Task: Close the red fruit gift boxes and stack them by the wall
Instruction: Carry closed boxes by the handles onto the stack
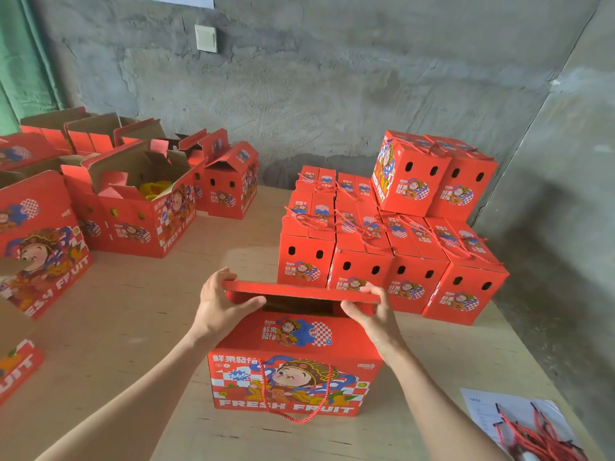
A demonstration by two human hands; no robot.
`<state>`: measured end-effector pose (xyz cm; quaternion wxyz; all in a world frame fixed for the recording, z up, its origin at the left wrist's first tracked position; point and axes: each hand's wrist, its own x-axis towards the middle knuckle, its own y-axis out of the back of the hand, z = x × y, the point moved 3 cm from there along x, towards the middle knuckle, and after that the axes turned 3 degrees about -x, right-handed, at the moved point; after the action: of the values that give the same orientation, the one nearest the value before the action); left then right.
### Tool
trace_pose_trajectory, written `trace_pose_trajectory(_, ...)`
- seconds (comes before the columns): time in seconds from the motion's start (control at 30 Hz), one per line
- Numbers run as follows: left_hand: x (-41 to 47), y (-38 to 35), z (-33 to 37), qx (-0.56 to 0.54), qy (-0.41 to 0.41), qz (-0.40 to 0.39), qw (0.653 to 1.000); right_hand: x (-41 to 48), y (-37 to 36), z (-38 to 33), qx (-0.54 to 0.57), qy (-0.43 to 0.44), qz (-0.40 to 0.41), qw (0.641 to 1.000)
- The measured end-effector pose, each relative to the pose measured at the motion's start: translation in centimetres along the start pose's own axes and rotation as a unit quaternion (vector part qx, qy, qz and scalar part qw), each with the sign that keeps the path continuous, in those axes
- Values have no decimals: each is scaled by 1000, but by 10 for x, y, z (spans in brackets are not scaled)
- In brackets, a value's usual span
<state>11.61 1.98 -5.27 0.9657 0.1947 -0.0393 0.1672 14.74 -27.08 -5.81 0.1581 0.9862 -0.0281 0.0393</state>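
Observation:
A red fruit gift box [293, 380] with a cartoon figure and "FRESH FRUIT" stands in front of me on the wooden table [133, 311]. A red rope handle hangs down its front. Its near top flap lies flat; the far flap [299, 291] is half lowered over a dark gap. My left hand [221, 304] grips that flap's left end, and my right hand [372, 311] grips its right end. Behind it, closed red boxes [392, 257] stand in rows by the grey wall, with two more [432, 174] stacked on top.
Several open red boxes [139, 201] stand at the left and back left, one with yellow fruit inside. A large box [36, 241] is at the far left. A sheet of paper with loose red rope handles [532, 430] lies at the table's near right corner.

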Motion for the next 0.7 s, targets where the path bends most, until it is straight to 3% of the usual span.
trace_pose_trajectory(0.07,-3,1,3,-39,18,-4,999,-1,1,-2,25,-5,-4,1000)
trace_pose_trajectory(0.13,-2,0,2,-6,5,20,1000,-2,2,-2,9,-1,-15,1000)
trace_pose_trajectory(0.2,2,-3,0,63,-16,42,997,-1,6,4,-61,31,-26,997)
trace_pose_trajectory(0.37,13,-12,-3,181,-40,-53,981,5,14,9,-263,106,-143,948)
trace_pose_trajectory(0.43,19,-12,-1,264,-49,-90,959,9,17,9,-320,115,-173,924)
trace_pose_trajectory(0.57,38,-11,8,472,-89,-197,855,13,17,5,-385,128,-176,897)
trace_pose_trajectory(0.7,46,-14,7,461,-71,-292,835,14,15,3,-380,140,-152,902)
